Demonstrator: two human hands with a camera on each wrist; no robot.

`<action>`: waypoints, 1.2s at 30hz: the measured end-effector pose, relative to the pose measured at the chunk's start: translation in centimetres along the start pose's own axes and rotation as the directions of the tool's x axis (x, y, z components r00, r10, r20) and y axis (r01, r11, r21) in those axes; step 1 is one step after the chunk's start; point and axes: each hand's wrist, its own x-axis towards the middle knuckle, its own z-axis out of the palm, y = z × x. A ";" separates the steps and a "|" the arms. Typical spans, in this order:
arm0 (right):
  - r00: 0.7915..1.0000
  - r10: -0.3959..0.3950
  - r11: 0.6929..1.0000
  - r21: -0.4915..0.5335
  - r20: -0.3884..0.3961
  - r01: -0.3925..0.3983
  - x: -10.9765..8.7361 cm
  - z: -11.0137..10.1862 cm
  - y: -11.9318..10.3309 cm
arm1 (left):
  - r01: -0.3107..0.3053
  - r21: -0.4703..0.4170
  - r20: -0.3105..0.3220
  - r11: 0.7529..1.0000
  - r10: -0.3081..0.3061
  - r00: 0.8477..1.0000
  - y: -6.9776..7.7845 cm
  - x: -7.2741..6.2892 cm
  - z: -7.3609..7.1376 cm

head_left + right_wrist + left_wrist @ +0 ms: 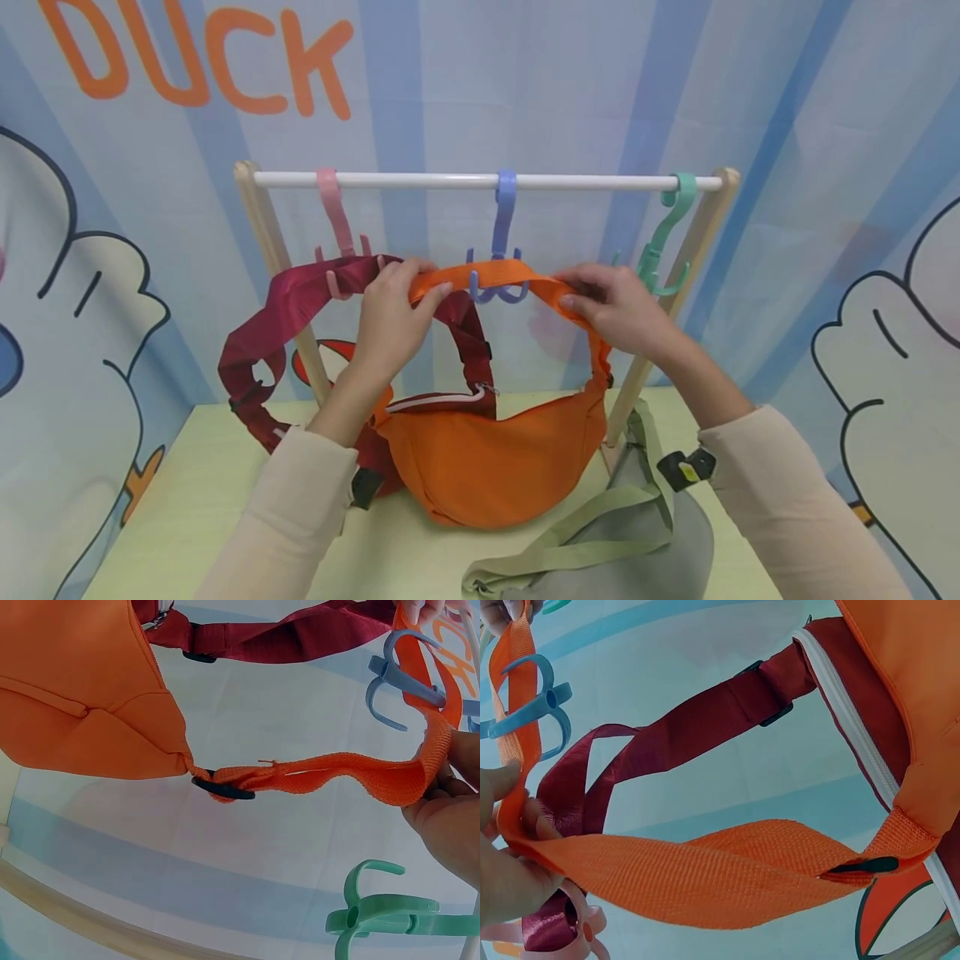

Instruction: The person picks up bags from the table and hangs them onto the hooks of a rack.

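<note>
An orange crossbody bag (495, 467) hangs below its orange strap (487, 273), which lies across the prongs of a blue hook (504, 217). My left hand (393, 321) pinches the strap left of the hook, beside the dark red strap. On the right, my right hand (618, 304) pinches the same orange strap. In the left wrist view the strap (705, 877) runs from the fingers down to the bag. The right wrist view shows a black buckle (223, 787) where strap meets bag. A dark red bag's strap (288, 304) hangs on the pink hook (335, 212).
The white rail (427, 180) with wooden legs holds the hooks. A green hook (663, 237) hangs at its right end, close to my right hand. On the pale yellow table (180, 500), a grey-green bag (600, 575) with a light green strap lies at front right.
</note>
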 end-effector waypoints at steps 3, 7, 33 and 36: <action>1.000 -0.008 1.000 0.008 -0.012 0.008 0.1 0.0 0.0 | -0.005 -0.005 0.018 1.000 0.005 1.000 -0.1 -0.1 0.0; 1.000 -0.005 1.000 0.012 -0.023 0.005 0.1 0.1 0.0 | -0.010 -0.007 0.033 1.000 0.011 0.999 -0.3 -0.1 0.0; 1.000 0.018 0.993 0.116 -0.024 -0.015 1.0 -0.4 0.0 | -0.084 -0.020 0.000 0.996 0.084 0.996 -0.7 -0.2 0.0; 0.999 0.032 0.992 0.123 -0.021 -0.030 1.0 -0.5 -0.1 | -0.094 -0.020 -0.001 0.995 0.094 0.996 -0.7 -0.2 0.0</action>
